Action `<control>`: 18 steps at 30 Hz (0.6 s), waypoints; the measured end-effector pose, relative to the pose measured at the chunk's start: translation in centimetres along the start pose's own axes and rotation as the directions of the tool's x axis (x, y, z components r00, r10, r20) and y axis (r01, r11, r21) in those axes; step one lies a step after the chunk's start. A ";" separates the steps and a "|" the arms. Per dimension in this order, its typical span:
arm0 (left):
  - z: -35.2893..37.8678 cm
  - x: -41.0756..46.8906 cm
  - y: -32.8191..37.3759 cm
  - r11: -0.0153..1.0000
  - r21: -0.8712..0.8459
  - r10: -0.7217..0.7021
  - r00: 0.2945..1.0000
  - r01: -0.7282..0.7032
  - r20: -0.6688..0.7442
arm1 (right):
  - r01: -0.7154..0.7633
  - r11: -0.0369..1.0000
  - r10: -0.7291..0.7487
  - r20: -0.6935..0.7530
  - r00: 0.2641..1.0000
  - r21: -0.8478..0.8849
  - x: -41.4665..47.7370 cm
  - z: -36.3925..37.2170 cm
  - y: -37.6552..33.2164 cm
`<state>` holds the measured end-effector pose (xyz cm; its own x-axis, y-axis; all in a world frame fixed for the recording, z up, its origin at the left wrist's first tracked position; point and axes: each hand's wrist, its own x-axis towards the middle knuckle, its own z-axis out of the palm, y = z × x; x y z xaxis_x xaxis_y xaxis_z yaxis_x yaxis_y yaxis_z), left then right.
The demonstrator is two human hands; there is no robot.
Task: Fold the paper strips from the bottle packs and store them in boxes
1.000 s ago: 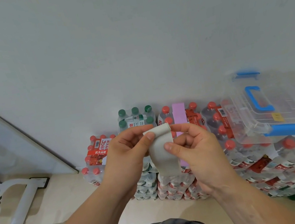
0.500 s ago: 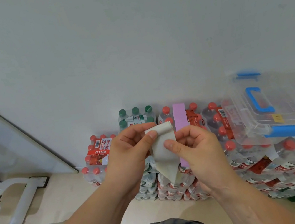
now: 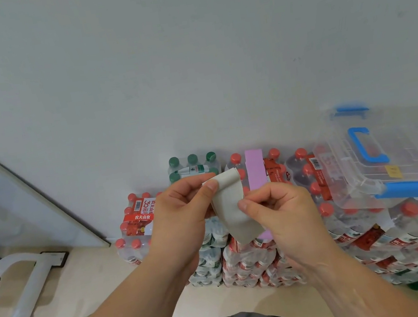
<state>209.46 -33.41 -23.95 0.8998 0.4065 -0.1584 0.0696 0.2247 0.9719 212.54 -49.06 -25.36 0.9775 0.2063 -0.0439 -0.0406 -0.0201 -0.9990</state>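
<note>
Over the last second the right hand has slid down the pale paper strip, its thumb now pinching lower and further from the left hand. The strip's lower end, which hung straight before, now slants toward the right wrist and tapers to a point. More of the pink strip on the bottle pack behind shows above the right hand.

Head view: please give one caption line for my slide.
Both hands, left hand and right hand, pinch a grey paper strip above stacked bottle packs.
</note>
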 end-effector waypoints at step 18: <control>-0.6 -0.4 0.3 0.991 0.082 0.100 0.992 -0.106 0.074 | 0.012 1.000 -0.012 0.011 1.000 -0.006 0.0 -0.1 0.2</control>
<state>208.88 -33.01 -23.74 0.9317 0.3603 -0.0469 0.0085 0.1073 0.9942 212.58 -49.12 -25.60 0.9756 0.2172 -0.0322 -0.0278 -0.0232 -0.9993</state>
